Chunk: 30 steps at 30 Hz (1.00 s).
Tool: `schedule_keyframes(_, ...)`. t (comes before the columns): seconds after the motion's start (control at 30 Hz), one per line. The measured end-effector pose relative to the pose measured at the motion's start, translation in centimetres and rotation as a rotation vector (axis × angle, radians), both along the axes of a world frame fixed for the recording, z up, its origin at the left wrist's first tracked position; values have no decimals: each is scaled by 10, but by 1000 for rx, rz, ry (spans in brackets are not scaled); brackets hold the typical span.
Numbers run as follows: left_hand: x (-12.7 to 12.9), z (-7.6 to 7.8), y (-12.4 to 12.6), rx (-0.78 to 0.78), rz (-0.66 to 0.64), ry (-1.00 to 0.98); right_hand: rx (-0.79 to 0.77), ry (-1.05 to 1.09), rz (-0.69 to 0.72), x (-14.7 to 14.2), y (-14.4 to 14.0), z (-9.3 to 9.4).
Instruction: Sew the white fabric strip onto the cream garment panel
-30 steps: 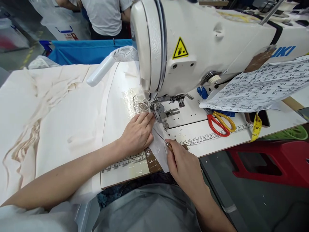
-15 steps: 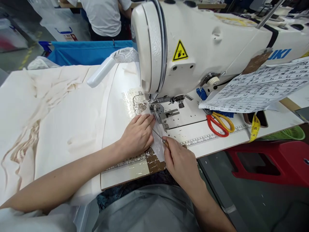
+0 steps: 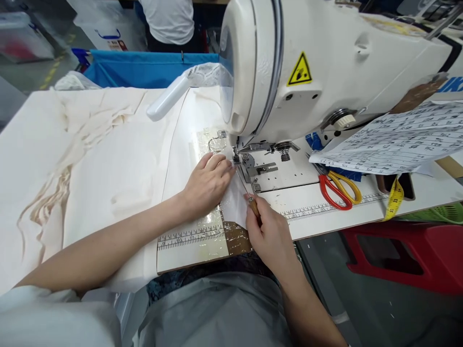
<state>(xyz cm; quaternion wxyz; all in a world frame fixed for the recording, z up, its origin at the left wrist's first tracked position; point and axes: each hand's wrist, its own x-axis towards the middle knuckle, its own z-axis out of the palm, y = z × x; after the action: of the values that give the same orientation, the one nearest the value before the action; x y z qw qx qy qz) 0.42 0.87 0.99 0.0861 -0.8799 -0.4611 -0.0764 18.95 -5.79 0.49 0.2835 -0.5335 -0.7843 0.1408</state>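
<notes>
My left hand (image 3: 210,185) rests palm-down, fingers close together and bent, holding a small white fabric piece (image 3: 233,207) against the bed just left of the presser foot (image 3: 237,158). Its thumb is hidden. In my right hand (image 3: 269,231) is an awl (image 3: 253,207), gripped by its wooden handle. The thin metal shaft points up and left over the fabric, its tip close to the presser foot and my left fingertips. Above both hands looms the white sewing machine (image 3: 267,91).
Cream fabric (image 3: 108,159) spreads across the left of the table. Scissors (image 3: 338,190), a yellow tape measure (image 3: 394,197) and written sheets (image 3: 394,140) lie to the right. Behind hangs a blue cloth bin (image 3: 152,67); a person (image 3: 168,21) is beyond. A red stool (image 3: 408,255) stands low right.
The view has shifted, so the machine sits farther right. The fabric piece has moved slightly toward the machine under my left hand. My right hand still holds the awl.
</notes>
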Motion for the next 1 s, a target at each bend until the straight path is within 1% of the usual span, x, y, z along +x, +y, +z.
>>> schedule_keyframes(0.07, -1, 3, 0, 7, 9, 16, -27, 42, 2, 0, -2, 0)
schedule_keyframes(0.17, 3, 6, -6, -14, -9, 4, -53, 38, 2, 1, -3, -1)
schedule_keyframes(0.33, 12, 0, -17, -22, -106, -49, -44, -19, -5, 4, -8, -2)
schedule_keyframes(0.43, 14, -3, -19, -12, -99, -32, -44, -29, -11, 9, -13, 1)
schedule_keyframes(0.5, 13, -2, -19, -22, -91, -12, -79, -15, -26, 15, -17, 4)
schedule_keyframes(0.6, 13, -1, -18, -33, -84, 14, -136, 37, -71, 26, -21, 7)
schedule_keyframes(0.73, 13, -3, -19, -9, -89, -9, -177, 111, -117, 38, -21, 6)
schedule_keyframes(0.87, 14, -4, -21, -11, -93, -5, -207, 165, -124, 41, -19, 5)
schedule_keyframes(1.0, 14, -3, -21, -29, -99, 12, -206, 167, -132, 41, -19, 5)
